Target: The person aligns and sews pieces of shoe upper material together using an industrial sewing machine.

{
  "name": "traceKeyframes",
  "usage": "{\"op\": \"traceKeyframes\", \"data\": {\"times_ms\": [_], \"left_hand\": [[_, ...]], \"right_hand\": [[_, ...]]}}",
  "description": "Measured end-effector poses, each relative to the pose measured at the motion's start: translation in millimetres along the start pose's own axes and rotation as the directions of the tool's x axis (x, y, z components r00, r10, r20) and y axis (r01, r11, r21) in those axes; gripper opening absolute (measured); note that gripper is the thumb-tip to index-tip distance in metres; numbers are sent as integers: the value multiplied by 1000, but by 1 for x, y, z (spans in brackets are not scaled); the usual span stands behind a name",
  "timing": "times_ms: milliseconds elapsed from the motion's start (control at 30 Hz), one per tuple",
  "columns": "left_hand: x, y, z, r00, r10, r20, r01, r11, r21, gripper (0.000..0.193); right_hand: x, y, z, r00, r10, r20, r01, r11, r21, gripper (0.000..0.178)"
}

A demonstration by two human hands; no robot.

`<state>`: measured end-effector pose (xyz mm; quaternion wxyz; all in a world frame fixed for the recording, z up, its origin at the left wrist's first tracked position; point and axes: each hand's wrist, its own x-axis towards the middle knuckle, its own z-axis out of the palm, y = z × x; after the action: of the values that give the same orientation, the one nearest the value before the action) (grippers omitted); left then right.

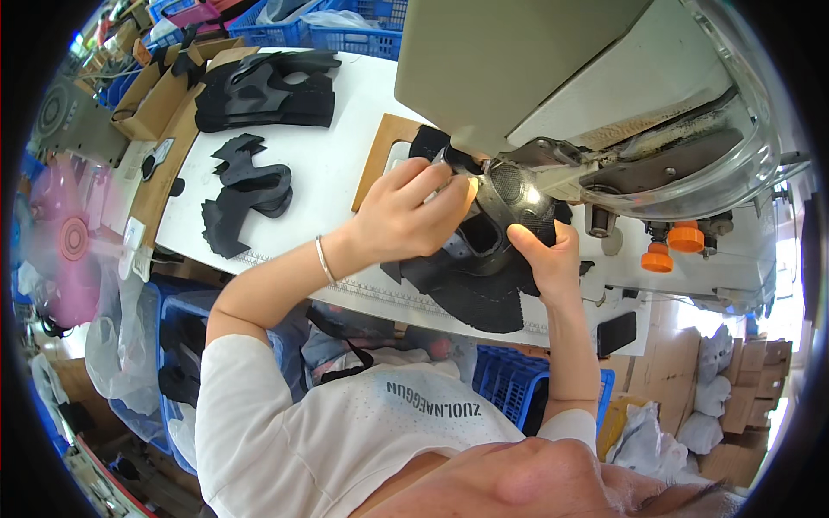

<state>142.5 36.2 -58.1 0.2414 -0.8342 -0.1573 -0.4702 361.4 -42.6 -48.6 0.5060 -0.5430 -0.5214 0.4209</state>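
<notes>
A black shoe upper [473, 293] with mesh panels and an opening lies under the needle area of a sewing machine [509, 69]. A bright spot of light falls on its mesh. My left hand [414, 211], a bangle at its wrist, is closed at the upper's left side, close to the needle. What its fingertips pinch is hidden. On the right side of the upper, my right hand [551, 256] grips the edge, thumb on top and fingers beneath.
Stacked black upper pieces [281, 91] and cut black parts [246, 190] lie on the white table [345, 173]. A dark phone [617, 334] rests at the front right edge. Orange knobs [658, 257] hang under the machine. A pink fan [73, 237] and blue crates [358, 39] stand around.
</notes>
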Motion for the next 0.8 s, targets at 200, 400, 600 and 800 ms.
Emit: {"op": "traceKeyframes", "data": {"times_ms": [200,400,600,800], "left_hand": [[8,35,-15,777,-505,376,622,709,-332,32],[0,46,-10,744,-511,430,668,573,-475,52],[-10,44,-8,892,-291,347,334,940,-71,76],[-23,37,-13,945,-206,254,206,978,26,57]], "right_hand": [[1,1,6,999,-38,-35,39,999,34,15],[-2,-4,15,998,44,-43,-43,998,40,16],[-7,8,22,994,-30,-110,34,999,31,17],[-12,24,51,966,-135,-221,164,979,118,15]]}}
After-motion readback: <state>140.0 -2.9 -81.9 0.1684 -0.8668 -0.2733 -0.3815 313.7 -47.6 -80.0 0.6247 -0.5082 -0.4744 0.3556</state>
